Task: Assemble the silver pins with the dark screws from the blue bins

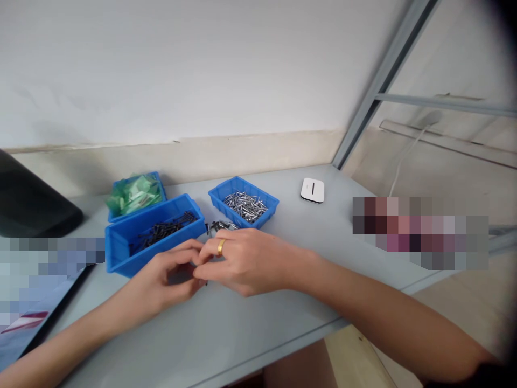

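Observation:
My left hand (167,277) and my right hand (246,261) meet over the desk, fingertips touching in a pinch. A ring sits on one finger of the right hand. Most of what they pinch is hidden by the fingers; only a small dark tip (206,283) pokes out underneath. Just behind the hands lies a small pile of dark and silver pieces (220,225). A long blue bin (121,264) of dark, screw-like pieces (165,231) stands behind the left hand. Behind the right hand, a smaller blue bin (264,216) holds thin silver, pin-like pieces (246,206).
Another blue tray (159,180) with a green plastic bag (137,194) stands at the back left. A white square device (312,190) lies toward the back right. A dark object (32,199) and a screen-like panel (52,307) occupy the left. A metal post (371,97) rises at right.

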### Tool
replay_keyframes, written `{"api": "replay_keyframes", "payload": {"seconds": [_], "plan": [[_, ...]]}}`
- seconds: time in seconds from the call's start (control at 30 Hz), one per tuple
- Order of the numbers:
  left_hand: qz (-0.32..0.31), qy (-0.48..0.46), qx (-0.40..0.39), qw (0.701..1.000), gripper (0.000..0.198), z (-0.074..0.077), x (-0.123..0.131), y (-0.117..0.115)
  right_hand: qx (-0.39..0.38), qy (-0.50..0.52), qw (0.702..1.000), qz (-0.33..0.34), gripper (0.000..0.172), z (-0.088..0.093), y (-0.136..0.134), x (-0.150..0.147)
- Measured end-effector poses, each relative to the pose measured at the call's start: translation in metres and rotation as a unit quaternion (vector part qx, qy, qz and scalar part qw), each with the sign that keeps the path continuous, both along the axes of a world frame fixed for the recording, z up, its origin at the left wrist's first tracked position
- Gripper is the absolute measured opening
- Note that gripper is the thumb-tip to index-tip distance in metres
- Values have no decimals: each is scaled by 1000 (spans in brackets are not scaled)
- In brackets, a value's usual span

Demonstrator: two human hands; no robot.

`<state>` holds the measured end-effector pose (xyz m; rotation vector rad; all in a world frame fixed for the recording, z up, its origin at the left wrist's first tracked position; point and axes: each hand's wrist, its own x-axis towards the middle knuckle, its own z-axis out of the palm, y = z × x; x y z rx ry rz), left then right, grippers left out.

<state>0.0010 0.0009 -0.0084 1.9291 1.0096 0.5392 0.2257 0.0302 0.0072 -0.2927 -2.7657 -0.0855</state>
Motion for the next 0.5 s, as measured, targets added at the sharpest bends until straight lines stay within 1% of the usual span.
{"api": "replay_keyframes", "payload": {"seconds": [0.13,0.27,0.37,0.5], "plan": [[8,-17,-4,1000,13,-3,-2,0,16,6,1000,-4,27,-1,1,0],[19,-44,-13,999,13,-5,-4,1,40,38,998,-8,28,-3,2,-2],[22,-86,-38,995,11,-5,-5,3,58,70,996,-5,28,-4,3,-2],[31,-122,-82,989,11,-1,-5,4,74,96,993,-5,23,-4,4,-3]]}}
